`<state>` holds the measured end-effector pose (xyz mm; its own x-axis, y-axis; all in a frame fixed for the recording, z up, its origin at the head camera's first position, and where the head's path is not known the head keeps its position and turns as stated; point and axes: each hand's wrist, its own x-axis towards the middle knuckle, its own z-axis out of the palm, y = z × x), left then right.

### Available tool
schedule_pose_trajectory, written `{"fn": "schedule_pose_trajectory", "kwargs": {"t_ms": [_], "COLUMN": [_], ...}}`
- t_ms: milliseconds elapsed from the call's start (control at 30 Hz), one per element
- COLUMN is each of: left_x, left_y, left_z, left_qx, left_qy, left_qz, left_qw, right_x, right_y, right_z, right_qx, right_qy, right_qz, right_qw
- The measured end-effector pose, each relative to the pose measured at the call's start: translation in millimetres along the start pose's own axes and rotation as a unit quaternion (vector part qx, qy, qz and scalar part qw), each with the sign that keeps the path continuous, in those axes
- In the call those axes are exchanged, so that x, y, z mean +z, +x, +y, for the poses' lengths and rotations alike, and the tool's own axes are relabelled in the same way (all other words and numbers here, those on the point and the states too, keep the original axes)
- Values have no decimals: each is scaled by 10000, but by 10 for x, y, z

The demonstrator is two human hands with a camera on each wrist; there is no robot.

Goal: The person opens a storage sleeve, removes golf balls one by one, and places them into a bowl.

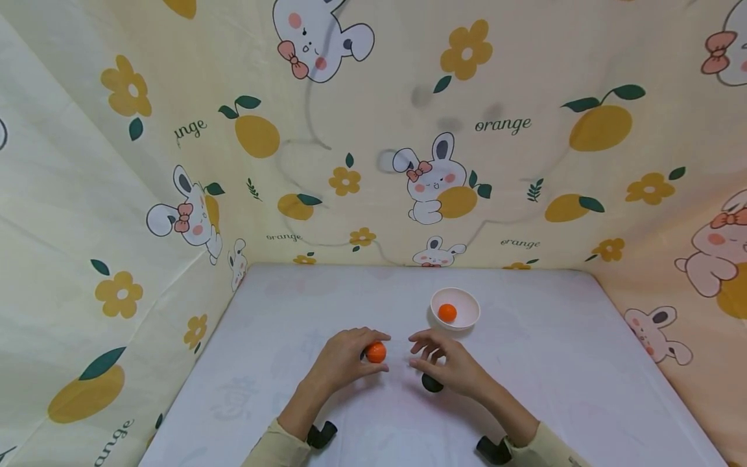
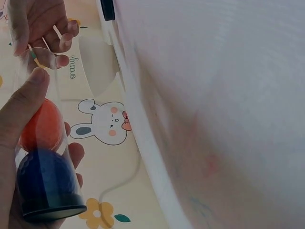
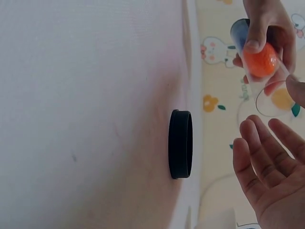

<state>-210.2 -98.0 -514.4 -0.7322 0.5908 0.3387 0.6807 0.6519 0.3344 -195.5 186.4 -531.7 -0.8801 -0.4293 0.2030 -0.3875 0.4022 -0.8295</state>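
My left hand (image 1: 344, 360) grips a clear tube (image 2: 54, 86) lying on its side, its rimmed mouth towards my right hand. Inside the tube are an orange ball (image 2: 44, 126) and a dimpled blue ball (image 2: 45, 174); the blue one sits at the dark closed end. My right hand (image 1: 452, 368), its fingers loosely spread, hovers just off the tube's mouth and holds nothing. On the white table, partly covered by that hand in the head view, is a round black cap (image 3: 180, 144).
Beyond my right hand stands a white bowl (image 1: 470, 316) with another orange ball (image 1: 447, 312) in it. The white table (image 1: 280, 305) is enclosed at the back and sides by a patterned cloth (image 1: 373, 188). Each wrist carries a black device (image 1: 495, 451).
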Motion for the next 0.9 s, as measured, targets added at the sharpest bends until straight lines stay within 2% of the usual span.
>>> {"fn": "schedule_pose_trajectory", "kwargs": {"t_ms": [400,633,900], "left_x": [-50,-43,-25], "left_y": [5,-3,-10], "left_z": [35,25,15], "left_qx": [-122,112,102], "left_qy": [393,653,639], "left_qz": [-182,-29,-16], "left_qw": [9990,9978,9979], "right_x": [62,71,74], "right_y": [17,11,4], "right_z": [11,16,14], "right_qx": [-37,-51,-9], "right_qy": [231,355,349], "right_qz": [-16,-66,-51], "right_qw": [9997,9993,9994]}}
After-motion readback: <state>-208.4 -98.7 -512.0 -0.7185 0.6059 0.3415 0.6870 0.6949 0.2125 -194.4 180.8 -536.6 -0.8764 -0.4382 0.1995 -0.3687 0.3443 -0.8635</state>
